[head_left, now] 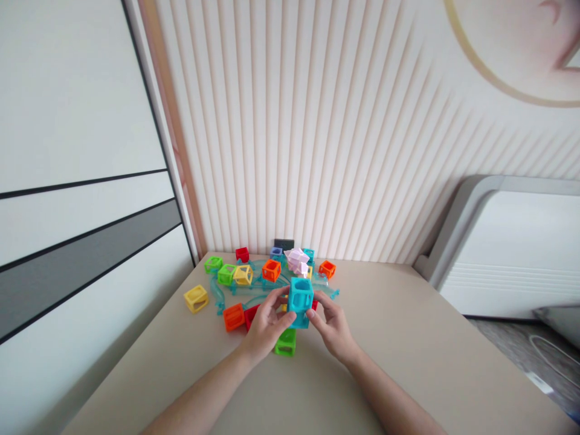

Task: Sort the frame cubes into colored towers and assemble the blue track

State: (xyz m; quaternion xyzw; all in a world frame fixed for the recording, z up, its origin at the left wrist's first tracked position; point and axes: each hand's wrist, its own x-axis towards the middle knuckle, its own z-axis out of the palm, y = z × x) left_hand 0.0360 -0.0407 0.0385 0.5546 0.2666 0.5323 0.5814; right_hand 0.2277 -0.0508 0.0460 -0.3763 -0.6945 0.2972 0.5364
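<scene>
Both hands meet over the beige table (408,350) on a stack of teal hollow cube blocks (300,300). My left hand (267,323) grips the stack's left side with fingers curled round it. My right hand (330,323) pinches its right side. A green cube (286,342) lies just under the hands, with a red cube (251,315) and an orange cube (234,316) to their left. Clear teal track pieces (254,290) wind among the cubes behind.
More cubes lie scattered farther back: yellow (196,298), green (226,273), another orange (270,270), a pink cluster (296,260). A ribbed wall rises behind the table, a white cabinet (512,248) stands to the right, and the table's left edge drops off by a panelled wall.
</scene>
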